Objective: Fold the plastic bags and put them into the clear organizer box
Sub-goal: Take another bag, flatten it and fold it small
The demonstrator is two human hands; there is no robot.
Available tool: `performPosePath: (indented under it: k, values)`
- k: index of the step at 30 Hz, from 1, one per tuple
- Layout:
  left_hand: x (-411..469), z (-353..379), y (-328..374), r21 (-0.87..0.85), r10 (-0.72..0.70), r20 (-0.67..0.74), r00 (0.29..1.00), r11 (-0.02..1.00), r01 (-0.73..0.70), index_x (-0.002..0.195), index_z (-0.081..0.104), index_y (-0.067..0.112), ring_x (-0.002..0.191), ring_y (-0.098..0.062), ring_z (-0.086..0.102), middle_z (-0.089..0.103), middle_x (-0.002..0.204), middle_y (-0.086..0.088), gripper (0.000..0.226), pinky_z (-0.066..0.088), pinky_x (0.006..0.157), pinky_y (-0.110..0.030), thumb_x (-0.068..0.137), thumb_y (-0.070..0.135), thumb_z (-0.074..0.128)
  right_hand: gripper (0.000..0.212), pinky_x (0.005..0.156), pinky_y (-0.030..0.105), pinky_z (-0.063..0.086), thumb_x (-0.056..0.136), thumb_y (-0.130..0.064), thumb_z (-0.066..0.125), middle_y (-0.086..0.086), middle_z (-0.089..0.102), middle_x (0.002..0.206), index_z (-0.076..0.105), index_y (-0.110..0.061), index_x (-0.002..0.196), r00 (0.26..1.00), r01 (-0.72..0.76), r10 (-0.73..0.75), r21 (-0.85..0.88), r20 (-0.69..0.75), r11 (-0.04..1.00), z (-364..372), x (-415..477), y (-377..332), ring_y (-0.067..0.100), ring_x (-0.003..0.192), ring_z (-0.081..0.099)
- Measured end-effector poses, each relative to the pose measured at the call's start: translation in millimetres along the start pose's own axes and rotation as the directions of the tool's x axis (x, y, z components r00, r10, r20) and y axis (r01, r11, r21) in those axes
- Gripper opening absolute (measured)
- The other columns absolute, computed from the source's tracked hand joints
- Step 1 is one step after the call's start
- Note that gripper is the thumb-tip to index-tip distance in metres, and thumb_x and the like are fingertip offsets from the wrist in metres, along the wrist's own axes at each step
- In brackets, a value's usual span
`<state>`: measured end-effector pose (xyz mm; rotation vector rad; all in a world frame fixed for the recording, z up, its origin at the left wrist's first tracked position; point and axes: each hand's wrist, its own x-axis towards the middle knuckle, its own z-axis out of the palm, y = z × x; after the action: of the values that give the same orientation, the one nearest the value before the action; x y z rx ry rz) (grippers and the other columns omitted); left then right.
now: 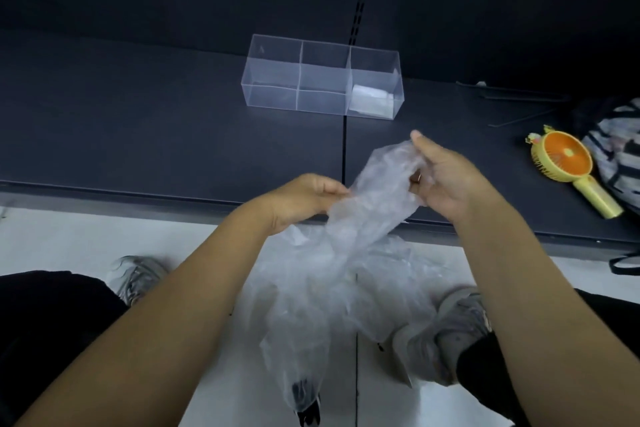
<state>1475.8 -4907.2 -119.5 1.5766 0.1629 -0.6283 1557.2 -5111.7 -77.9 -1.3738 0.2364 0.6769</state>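
Note:
A crumpled clear plastic bag (377,191) hangs between my hands above the front edge of the dark shelf. My left hand (304,199) pinches its left edge. My right hand (446,177) grips its upper end, thumb raised. More clear plastic bags (322,291) trail down in a loose heap over the white floor between my shoes. The clear organizer box (322,78) stands further back on the shelf, with three compartments in a row. A folded whitish bag (372,99) lies in its right compartment; the other two look empty.
The dark shelf (156,135) has a back wall with a slotted upright. A yellow and orange hand fan (568,166) lies at the right, beside a black-and-white striped bag (616,152). My grey shoes (446,333) stand on the white floor below.

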Motion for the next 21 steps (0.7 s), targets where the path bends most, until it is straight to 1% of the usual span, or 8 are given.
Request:
performPosePath:
  k: [2,5,8,10,12,17,19,21]
  values:
    - [-0.6,-2.5,-3.4,-0.058,-0.016,-0.148,0.989,0.998,0.008,0.098,0.074,0.010,0.078,-0.011,0.068,0.074,0.089,0.000,0.012,0.054,0.073,-0.024,0.088,0.012,0.066,0.049,0.086,0.035,0.047,0.092,-0.055,0.047,0.006,0.064,0.101,0.062,-0.012,0.109,0.998,-0.057,0.059,0.074,-0.013,0.996,-4.5,0.9,4.5,0.020,0.094,0.058]
    - [-5.0,-1.4,-5.6,-0.311,-0.063,-0.217,0.974,0.950,-0.008,0.092,0.073,0.013,0.072,-0.015,0.067,0.072,0.084,-0.003,0.010,0.054,0.064,-0.025,0.087,0.020,0.068,0.074,0.092,0.036,0.046,0.084,-0.070,0.039,0.004,0.064,0.114,0.057,-0.014,0.128,0.983,-0.094,0.074,0.110,0.169,0.990,2.7,-8.2,23.7,0.019,0.103,0.059]
    - [-7.9,9.1,-7.4,-0.600,-0.124,-0.199,0.972,0.800,-0.020,0.093,0.068,0.018,0.073,-0.015,0.071,0.068,0.095,-0.005,0.031,0.057,0.068,-0.029,0.091,0.046,0.056,0.054,0.086,0.034,0.049,0.086,-0.043,0.061,0.000,0.064,0.115,0.048,-0.021,0.133,0.958,-0.034,0.054,-0.076,0.282,0.997,23.2,-16.6,51.8,0.017,0.105,0.061]
    - [-6.4,14.0,-12.3,-0.631,-0.045,-0.086,0.995,0.775,-0.019,0.122,0.061,0.018,0.102,-0.023,0.068,0.067,0.116,-0.011,0.072,0.054,0.088,-0.041,0.088,0.073,0.028,0.055,0.086,0.033,0.054,0.081,-0.018,0.074,0.003,0.064,0.120,0.048,-0.019,0.129,0.989,0.035,-0.005,-0.202,0.148,0.979,34.0,-16.7,68.0,0.019,0.108,0.063]
    - [-7.1,17.2,-13.3,-0.587,-0.007,-0.018,1.000,0.810,-0.004,0.135,0.052,0.017,0.119,-0.027,0.059,0.062,0.128,-0.012,0.090,0.047,0.100,-0.046,0.078,0.081,0.025,0.047,0.085,0.034,0.055,0.078,-0.011,0.077,0.005,0.066,0.113,0.054,-0.016,0.118,0.988,0.116,-0.147,-0.368,-0.057,0.922,36.6,-16.3,74.3,0.021,0.102,0.065]
    - [-7.0,7.7,-21.4,-0.515,-0.065,-0.225,0.972,0.855,-0.062,0.114,0.067,0.012,0.096,-0.020,0.069,0.073,0.100,-0.004,0.036,0.053,0.093,-0.034,0.090,0.038,0.061,0.021,0.072,0.023,0.053,0.080,-0.022,0.076,-0.004,0.071,0.092,0.065,-0.021,0.097,0.957,0.208,-0.279,-0.472,-0.083,0.856,20.7,-17.2,69.3,0.010,0.083,0.067]
    - [-8.2,1.3,-20.6,-0.563,-0.087,-0.319,0.944,0.819,-0.115,0.101,0.069,0.016,0.082,-0.016,0.066,0.071,0.078,0.003,0.021,0.054,0.083,-0.029,0.089,0.032,0.063,0.014,0.067,0.017,0.053,0.084,-0.027,0.072,-0.004,0.072,0.088,0.068,-0.020,0.095,0.943,0.230,-0.312,-0.454,-0.113,0.861,17.7,-19.3,63.0,0.009,0.080,0.068]
    - [-10.6,-2.9,-17.6,-0.540,-0.088,-0.381,0.920,0.829,-0.144,0.105,0.066,0.019,0.084,-0.013,0.065,0.070,0.084,0.005,0.025,0.052,0.083,-0.028,0.091,0.039,0.060,0.015,0.062,0.013,0.052,0.089,-0.034,0.065,-0.006,0.073,0.082,0.071,-0.019,0.089,0.953,0.190,-0.258,-0.346,-0.160,0.919,19.8,-23.2,57.2,0.006,0.076,0.069]
